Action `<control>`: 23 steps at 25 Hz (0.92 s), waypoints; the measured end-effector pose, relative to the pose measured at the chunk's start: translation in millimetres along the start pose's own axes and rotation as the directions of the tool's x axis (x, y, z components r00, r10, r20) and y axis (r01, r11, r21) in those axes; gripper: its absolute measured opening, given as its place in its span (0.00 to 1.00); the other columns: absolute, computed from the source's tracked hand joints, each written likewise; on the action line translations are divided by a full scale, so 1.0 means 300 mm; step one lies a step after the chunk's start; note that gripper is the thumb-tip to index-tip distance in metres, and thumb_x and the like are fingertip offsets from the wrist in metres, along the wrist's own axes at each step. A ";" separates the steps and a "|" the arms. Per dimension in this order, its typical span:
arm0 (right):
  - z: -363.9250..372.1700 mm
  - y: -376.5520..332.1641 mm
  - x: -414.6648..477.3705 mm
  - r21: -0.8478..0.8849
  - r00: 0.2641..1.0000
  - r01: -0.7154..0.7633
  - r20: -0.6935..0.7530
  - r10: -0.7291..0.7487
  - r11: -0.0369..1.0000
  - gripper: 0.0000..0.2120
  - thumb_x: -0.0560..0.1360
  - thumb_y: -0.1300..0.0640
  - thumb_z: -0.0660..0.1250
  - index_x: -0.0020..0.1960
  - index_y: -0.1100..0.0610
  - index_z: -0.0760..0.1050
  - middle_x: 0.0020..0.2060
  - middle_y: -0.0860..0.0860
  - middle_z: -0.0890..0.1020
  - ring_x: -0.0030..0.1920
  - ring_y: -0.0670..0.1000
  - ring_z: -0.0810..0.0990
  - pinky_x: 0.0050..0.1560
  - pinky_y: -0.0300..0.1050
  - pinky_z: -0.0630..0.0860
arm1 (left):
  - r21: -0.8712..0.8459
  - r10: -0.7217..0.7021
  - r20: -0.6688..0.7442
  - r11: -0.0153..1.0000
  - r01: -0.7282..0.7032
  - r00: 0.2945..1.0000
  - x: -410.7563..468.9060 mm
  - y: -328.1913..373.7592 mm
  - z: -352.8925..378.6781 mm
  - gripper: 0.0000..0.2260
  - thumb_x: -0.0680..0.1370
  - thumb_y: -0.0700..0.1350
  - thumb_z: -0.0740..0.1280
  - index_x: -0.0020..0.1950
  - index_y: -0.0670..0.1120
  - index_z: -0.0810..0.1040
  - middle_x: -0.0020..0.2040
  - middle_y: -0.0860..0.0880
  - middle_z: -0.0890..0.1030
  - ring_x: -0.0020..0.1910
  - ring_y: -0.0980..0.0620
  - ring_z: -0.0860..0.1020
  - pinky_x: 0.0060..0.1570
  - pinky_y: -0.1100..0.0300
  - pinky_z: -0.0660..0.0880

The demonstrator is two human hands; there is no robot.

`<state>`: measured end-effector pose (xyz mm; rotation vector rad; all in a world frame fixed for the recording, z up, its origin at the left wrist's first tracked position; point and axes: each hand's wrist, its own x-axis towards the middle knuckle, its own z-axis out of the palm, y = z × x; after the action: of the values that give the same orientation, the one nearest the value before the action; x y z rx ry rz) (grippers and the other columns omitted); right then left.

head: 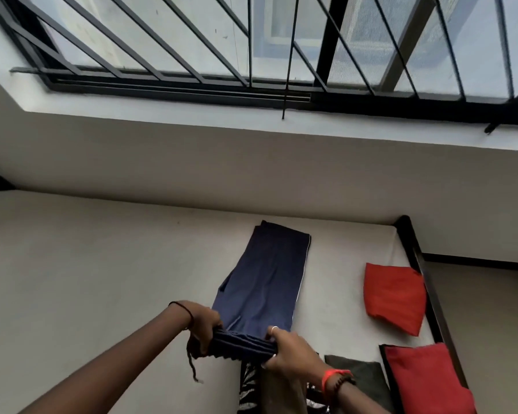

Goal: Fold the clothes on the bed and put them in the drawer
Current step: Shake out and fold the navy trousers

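Right, on the pale grey mattress (102,279) the long navy-blue cloth trousers (263,282) lie flat, legs stretched away from me. At their near end I have my left hand (205,324) and right hand (290,351) gripping the bunched waistband, fingers curled round it.

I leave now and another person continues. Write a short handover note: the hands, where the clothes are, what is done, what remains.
Left hand and right hand both grip the waistband end of the navy trousers, which lie stretched out on the bed.
Done, it seems: far red cloth, near red cloth and dark olive cloth lie folded at the bed's right side.
A patterned cloth lies at the near edge; its state is unclear.
Left: fold the trousers shorter, then move all to the drawer, which is not in view.
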<state>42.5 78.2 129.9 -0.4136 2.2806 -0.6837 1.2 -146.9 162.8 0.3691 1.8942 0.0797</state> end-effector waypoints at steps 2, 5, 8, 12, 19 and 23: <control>-0.053 0.027 0.042 0.067 1.000 -0.007 0.004 0.007 0.998 0.12 0.67 0.54 0.71 0.47 0.49 0.71 0.44 0.47 0.80 0.47 0.50 0.79 0.46 0.43 0.74 | 0.000 0.010 -0.023 1.000 -0.010 1.000 0.052 -0.023 -0.072 0.17 0.73 0.40 0.69 0.62 0.42 0.76 0.60 0.42 0.79 0.49 0.52 0.72 0.46 0.60 0.69; -0.194 0.102 0.173 0.165 0.994 -0.048 -0.085 0.063 0.985 0.15 0.67 0.57 0.74 0.53 0.53 0.76 0.41 0.46 0.77 0.43 0.45 0.76 0.38 0.28 0.70 | -0.003 0.045 -0.215 0.999 -0.046 0.976 0.131 -0.070 -0.246 0.17 0.73 0.43 0.69 0.61 0.44 0.75 0.57 0.45 0.79 0.49 0.50 0.74 0.47 0.58 0.71; -0.365 0.203 0.367 0.299 0.973 -0.046 -0.203 0.111 0.953 0.18 0.67 0.57 0.77 0.53 0.55 0.75 0.43 0.51 0.78 0.43 0.50 0.78 0.46 0.42 0.79 | -0.024 0.048 -0.419 0.998 -0.064 0.907 0.244 -0.114 -0.458 0.17 0.73 0.43 0.69 0.61 0.45 0.74 0.52 0.46 0.77 0.49 0.49 0.73 0.44 0.60 0.68; -0.533 0.334 0.620 0.362 0.884 -0.064 -0.412 0.221 0.930 0.20 0.71 0.58 0.73 0.62 0.60 0.73 0.49 0.56 0.79 0.51 0.54 0.79 0.55 0.47 0.75 | -0.077 -0.043 -0.741 0.997 -0.021 0.670 0.407 -0.148 -0.639 0.32 0.76 0.44 0.66 0.77 0.50 0.56 0.67 0.44 0.70 0.61 0.41 0.74 0.58 0.51 0.71; -0.244 0.601 0.742 0.512 0.809 -0.398 -0.195 0.555 0.761 0.07 0.75 0.62 0.66 0.51 0.65 0.75 0.40 0.60 0.77 0.43 0.57 0.76 0.46 0.47 0.71 | -0.276 -0.283 -0.658 0.953 0.127 0.698 0.694 -0.311 -0.310 0.18 0.80 0.45 0.60 0.69 0.45 0.67 0.69 0.44 0.67 0.61 0.41 0.74 0.60 0.52 0.70; 0.037 0.624 0.725 0.758 0.740 -0.539 0.217 0.637 0.368 0.08 0.77 0.60 0.66 0.45 0.61 0.68 0.31 0.55 0.70 0.30 0.52 0.69 0.33 0.42 0.69 | -0.771 -0.587 -0.413 0.632 0.077 0.696 0.847 -0.311 -0.092 0.20 0.80 0.43 0.62 0.68 0.34 0.67 0.67 0.36 0.71 0.64 0.40 0.72 0.60 0.56 0.68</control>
<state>-118.8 123.5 -103.3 0.8863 1.7399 -1.2220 -121.6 -157.9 -79.8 -0.6876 2.3833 0.7411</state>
